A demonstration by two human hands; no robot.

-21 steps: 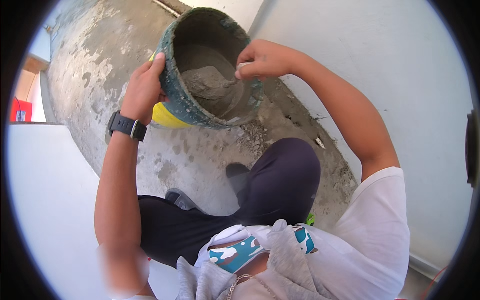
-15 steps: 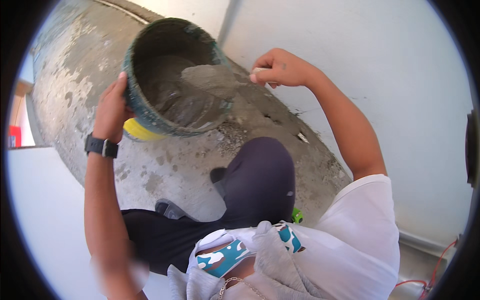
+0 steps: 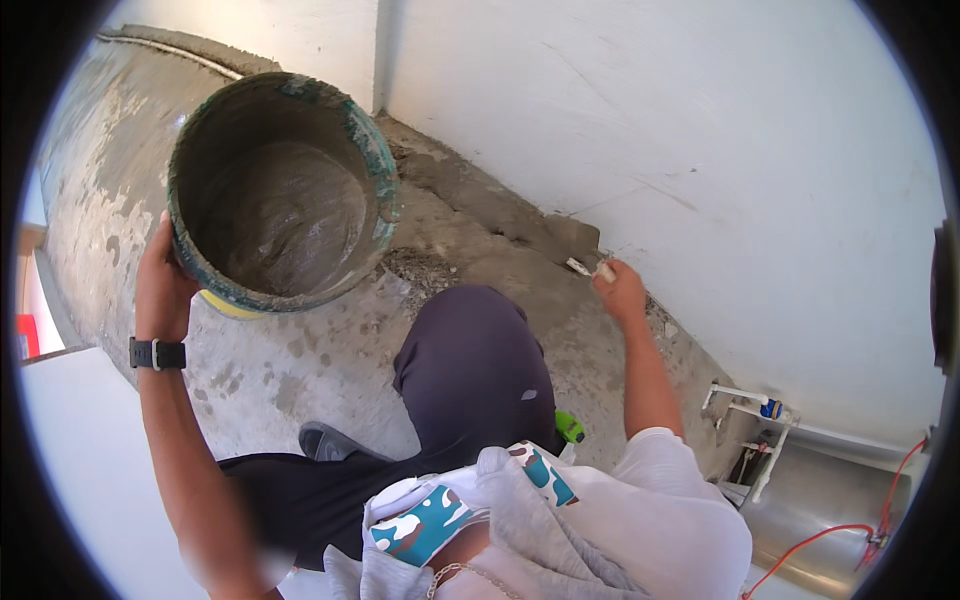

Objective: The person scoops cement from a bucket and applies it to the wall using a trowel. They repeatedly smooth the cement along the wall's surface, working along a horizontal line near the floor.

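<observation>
A dark green bucket [image 3: 385, 190] tilts toward me, with wet grey mortar [image 3: 290, 215] in its bottom and smears up its walls. My left hand [image 3: 165, 290], a watch on its wrist, grips the bucket's near left side; some of its fingers are hidden behind the wall. My right hand [image 3: 624, 290] is closed round the handle of a trowel [image 3: 577, 236]. The mortar-coated blade lies at the foot of the white wall, against a strip of mortar [image 3: 470, 205] along the floor edge. How much mortar sits on the blade I cannot tell.
The white wall [image 3: 700, 150] rises on the right. White pipes with a blue valve [image 3: 770, 408], a metal tank [image 3: 830, 520] and red tubing [image 3: 815, 532] stand at lower right. Something yellow [image 3: 228, 304] shows under the bucket. A green object [image 3: 569, 427] lies beside my knee.
My right hand has brought the trowel from over the bucket, where it carried mortar, down to the wall's foot. The bucket now appears further left and more of its inside shows.
</observation>
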